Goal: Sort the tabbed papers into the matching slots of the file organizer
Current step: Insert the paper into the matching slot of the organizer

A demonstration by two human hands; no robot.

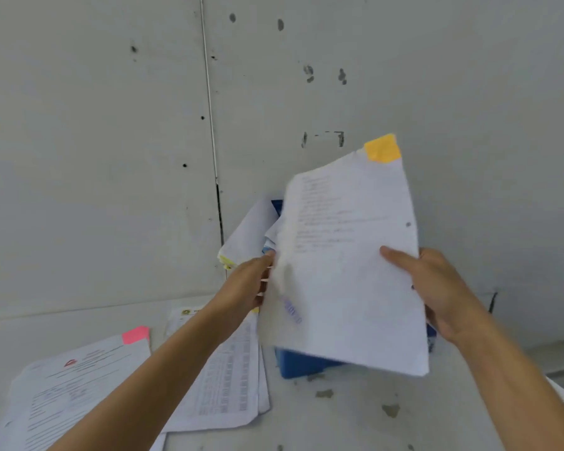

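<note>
Fingers (pixel 394 255) of right hand (pixel 443 288) clamped on orange-tabbed paper (pixel 345 281) above file organizer (pixel 303 364)

Right hand: thumb lies flat across the front of the sheet at its right edge, other fingers behind it. Firm pinch.
Left hand (pixel 248 284): fingertips reach the sheet's left edge, roughly level with the right thumb. That edge is blurred, so cannot tell whether they pinch it or only touch.
Orange-tabbed paper: in the air, upright, leaning a little to the right, printed side toward the camera. Orange tab (pixel 382 148) sits at the top right corner. The sheet covers most of the organizer.
File organizer: blue, on the table (pixel 355 418) against the grey wall (pixel 95 125). Only its base and a top corner show. Filed papers (pixel 248 236) stand in it and lean left, with a yellow tab (pixel 226 261) at their lower edge.
Table, left side: pink-tabbed paper (pixel 72 385) lies flat, pink tab (pixel 135 334) at its far right corner. Just beside it, under the left forearm, a loose stack of printed sheets (pixel 228 385).
</note>
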